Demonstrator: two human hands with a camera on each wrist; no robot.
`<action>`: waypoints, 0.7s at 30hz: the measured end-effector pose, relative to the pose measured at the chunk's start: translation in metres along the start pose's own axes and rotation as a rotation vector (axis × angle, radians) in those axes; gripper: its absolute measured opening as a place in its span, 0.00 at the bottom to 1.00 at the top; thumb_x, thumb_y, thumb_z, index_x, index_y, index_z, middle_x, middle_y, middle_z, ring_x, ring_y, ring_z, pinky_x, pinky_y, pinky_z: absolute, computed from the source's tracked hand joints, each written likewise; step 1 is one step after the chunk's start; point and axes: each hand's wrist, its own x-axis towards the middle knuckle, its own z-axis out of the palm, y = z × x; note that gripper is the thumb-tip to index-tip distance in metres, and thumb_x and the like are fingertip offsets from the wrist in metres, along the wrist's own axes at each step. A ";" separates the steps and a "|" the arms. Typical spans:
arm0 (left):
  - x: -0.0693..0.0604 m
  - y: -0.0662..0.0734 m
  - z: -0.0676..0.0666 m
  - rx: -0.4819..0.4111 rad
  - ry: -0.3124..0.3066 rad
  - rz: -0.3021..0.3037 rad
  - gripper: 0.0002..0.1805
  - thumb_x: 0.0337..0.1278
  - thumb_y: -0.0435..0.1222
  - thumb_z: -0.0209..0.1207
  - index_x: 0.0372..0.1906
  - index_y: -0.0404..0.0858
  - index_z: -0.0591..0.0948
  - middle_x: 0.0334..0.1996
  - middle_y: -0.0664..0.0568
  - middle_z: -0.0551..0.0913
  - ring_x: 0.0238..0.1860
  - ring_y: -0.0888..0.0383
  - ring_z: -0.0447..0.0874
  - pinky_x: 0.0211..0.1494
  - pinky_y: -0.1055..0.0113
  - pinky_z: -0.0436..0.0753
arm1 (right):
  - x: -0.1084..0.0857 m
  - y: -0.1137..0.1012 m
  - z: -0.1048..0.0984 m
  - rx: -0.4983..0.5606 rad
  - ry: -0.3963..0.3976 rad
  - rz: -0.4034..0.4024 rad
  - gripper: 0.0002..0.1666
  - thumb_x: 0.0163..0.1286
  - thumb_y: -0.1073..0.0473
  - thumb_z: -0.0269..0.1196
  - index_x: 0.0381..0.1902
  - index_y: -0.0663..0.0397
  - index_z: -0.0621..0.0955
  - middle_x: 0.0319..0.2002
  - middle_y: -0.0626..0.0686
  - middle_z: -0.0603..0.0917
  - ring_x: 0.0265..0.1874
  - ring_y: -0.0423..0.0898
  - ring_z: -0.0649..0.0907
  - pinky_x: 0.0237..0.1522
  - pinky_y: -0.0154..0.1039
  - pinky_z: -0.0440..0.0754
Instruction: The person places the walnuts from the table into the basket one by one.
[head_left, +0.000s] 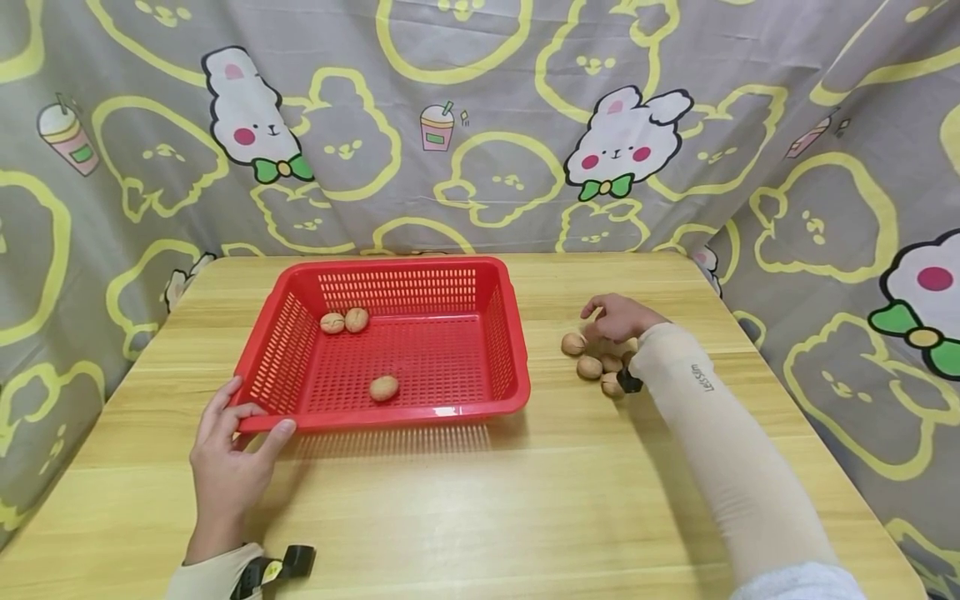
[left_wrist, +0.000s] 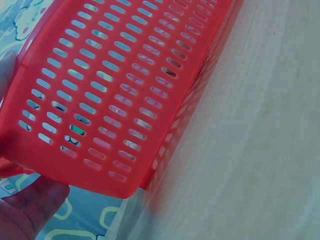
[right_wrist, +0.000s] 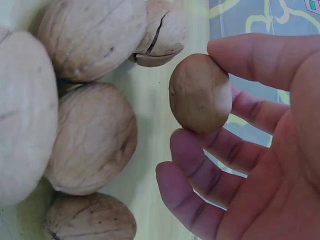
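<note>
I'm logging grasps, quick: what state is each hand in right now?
Left hand: closed, holding the red basket at its near-left corner.
Right hand: closed, pinching one walnut at the fingertips.

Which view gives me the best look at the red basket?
The head view: nearly the whole red basket shows, inside included. Left wrist catches mainly a slotted wall, close up; right wrist shows none of it.

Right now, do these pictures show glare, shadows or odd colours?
Head view: white glint on the near rim of the red basket, slotted shadow on the table; left wrist view: bluish, table washed out; right wrist view: muted, held walnut fairly crisp.
</note>
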 end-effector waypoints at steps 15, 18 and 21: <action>0.000 0.000 0.001 -0.010 0.001 0.016 0.18 0.42 0.28 0.73 0.36 0.27 0.76 0.68 0.54 0.66 0.62 0.49 0.66 0.50 0.84 0.72 | 0.006 -0.012 -0.005 -0.087 0.103 -0.119 0.16 0.74 0.53 0.56 0.48 0.60 0.78 0.32 0.58 0.82 0.33 0.56 0.81 0.32 0.41 0.78; 0.000 0.000 0.000 -0.006 -0.001 0.013 0.18 0.43 0.28 0.73 0.36 0.27 0.76 0.68 0.55 0.65 0.62 0.49 0.66 0.50 0.84 0.72 | 0.007 -0.015 -0.005 -0.085 0.158 -0.144 0.15 0.72 0.53 0.59 0.46 0.59 0.78 0.31 0.58 0.80 0.33 0.56 0.82 0.30 0.41 0.78; 0.000 0.000 0.000 -0.003 -0.001 0.011 0.18 0.43 0.28 0.73 0.36 0.27 0.76 0.68 0.55 0.65 0.62 0.49 0.66 0.49 0.84 0.72 | 0.008 -0.019 -0.004 -0.096 0.211 -0.171 0.14 0.70 0.53 0.62 0.45 0.58 0.79 0.35 0.57 0.78 0.30 0.53 0.78 0.31 0.41 0.76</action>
